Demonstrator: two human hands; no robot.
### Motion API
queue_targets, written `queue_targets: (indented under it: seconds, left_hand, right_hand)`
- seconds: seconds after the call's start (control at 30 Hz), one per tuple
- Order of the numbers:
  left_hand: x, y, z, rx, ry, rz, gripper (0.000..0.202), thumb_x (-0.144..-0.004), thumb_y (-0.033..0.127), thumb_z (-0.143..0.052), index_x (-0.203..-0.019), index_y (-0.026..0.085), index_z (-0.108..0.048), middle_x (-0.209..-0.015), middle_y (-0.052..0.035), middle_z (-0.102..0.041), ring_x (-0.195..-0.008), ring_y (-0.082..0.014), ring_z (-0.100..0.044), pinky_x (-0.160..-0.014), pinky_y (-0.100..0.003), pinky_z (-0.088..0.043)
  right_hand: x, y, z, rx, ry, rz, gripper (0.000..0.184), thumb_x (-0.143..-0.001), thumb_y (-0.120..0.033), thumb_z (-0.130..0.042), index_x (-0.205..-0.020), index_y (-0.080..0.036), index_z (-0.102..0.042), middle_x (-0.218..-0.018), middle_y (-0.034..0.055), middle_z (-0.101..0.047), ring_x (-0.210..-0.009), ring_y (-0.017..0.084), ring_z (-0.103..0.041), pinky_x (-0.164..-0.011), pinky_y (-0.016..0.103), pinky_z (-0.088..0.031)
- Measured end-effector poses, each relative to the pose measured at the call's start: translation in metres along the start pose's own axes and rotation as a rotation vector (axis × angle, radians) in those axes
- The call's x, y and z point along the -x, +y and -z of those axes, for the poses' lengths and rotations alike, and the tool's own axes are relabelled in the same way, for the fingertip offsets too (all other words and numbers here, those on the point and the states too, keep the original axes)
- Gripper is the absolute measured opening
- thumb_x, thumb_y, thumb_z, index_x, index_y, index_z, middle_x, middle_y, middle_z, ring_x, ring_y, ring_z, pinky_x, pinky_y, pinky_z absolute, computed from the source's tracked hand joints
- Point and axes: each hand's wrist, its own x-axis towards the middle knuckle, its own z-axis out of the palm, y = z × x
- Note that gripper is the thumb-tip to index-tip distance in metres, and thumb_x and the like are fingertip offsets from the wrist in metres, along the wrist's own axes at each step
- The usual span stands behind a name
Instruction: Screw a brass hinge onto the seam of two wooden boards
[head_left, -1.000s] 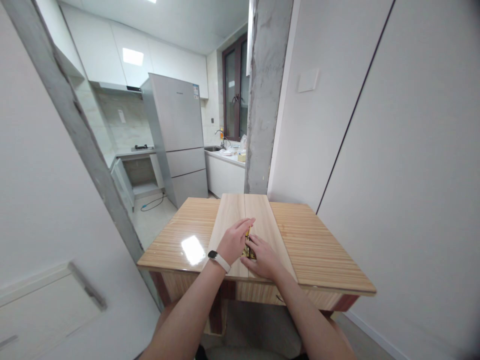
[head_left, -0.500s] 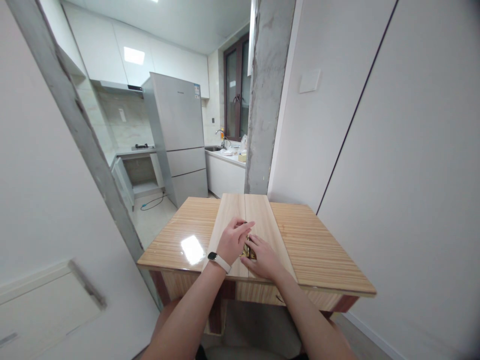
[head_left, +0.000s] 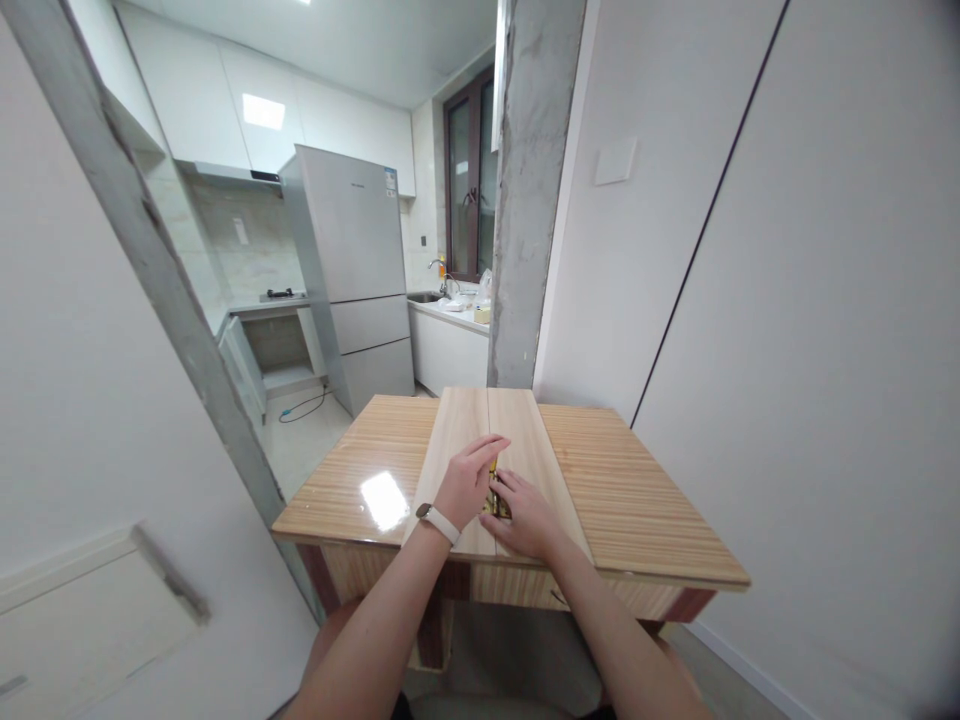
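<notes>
Two pale wooden boards point(head_left: 525, 430) lie side by side along the middle of a glossy striped wooden table point(head_left: 637, 500). A small brass-coloured metal piece point(head_left: 495, 503) sits on the seam between them. My left hand point(head_left: 466, 480), with a white band on the wrist, curls over a thin yellow-handled tool point(head_left: 494, 465) that stands on the metal piece. My right hand point(head_left: 526, 512) presses down beside the metal piece, fingers bent around it. Most of the metal piece is hidden by both hands.
A grey concrete pillar point(head_left: 532, 200) rises behind the table's far edge. White walls close in on both sides. Beyond, a kitchen holds a silver fridge point(head_left: 352, 280), a counter with a sink point(head_left: 450, 305) and a cable on the floor point(head_left: 304, 407).
Between the frames my left fingers curl slightly and stretch out again over the tool. The right hand stays on the metal piece. The view shifts a little.
</notes>
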Motion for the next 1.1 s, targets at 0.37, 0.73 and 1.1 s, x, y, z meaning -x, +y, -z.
queue_targets:
  seconds: [0.37,0.73,1.1]
  left_hand:
    - [0.0,-0.005,0.004,0.022,0.056,0.047,0.034,-0.102,0.016,-0.044,-0.126,0.024,-0.067,-0.12,-0.0059,-0.072,-0.11,-0.0177,-0.067,-0.101,-0.035,-0.053]
    - [-0.002,-0.01,0.01,-0.01,0.068,0.061,0.029,-0.101,0.022,-0.051,-0.121,0.026,-0.072,-0.118,-0.0067,-0.07,-0.112,-0.0192,-0.065,-0.099,-0.035,-0.053]
    - [-0.002,-0.009,0.008,0.073,0.039,0.079,0.034,-0.103,0.021,-0.042,-0.124,0.024,-0.069,-0.125,-0.0067,-0.07,-0.118,-0.0188,-0.064,-0.105,-0.036,-0.051]
  right_hand:
    - [0.0,-0.001,0.0,-0.004,-0.003,-0.028,0.066,-0.086,-0.055,-0.063,-0.145,-0.028,-0.053,-0.155,0.0091,-0.045,-0.143,0.031,-0.04,-0.118,0.051,-0.032]
    - [0.0,0.003,-0.003,0.007,0.003,-0.025,0.068,-0.086,-0.057,-0.063,-0.146,-0.028,-0.052,-0.155,0.0084,-0.045,-0.143,0.03,-0.04,-0.119,0.049,-0.032]
    - [0.0,-0.001,0.001,-0.007,-0.005,-0.028,0.067,-0.085,-0.055,-0.064,-0.145,-0.027,-0.053,-0.155,0.0092,-0.046,-0.143,0.031,-0.04,-0.119,0.049,-0.033]
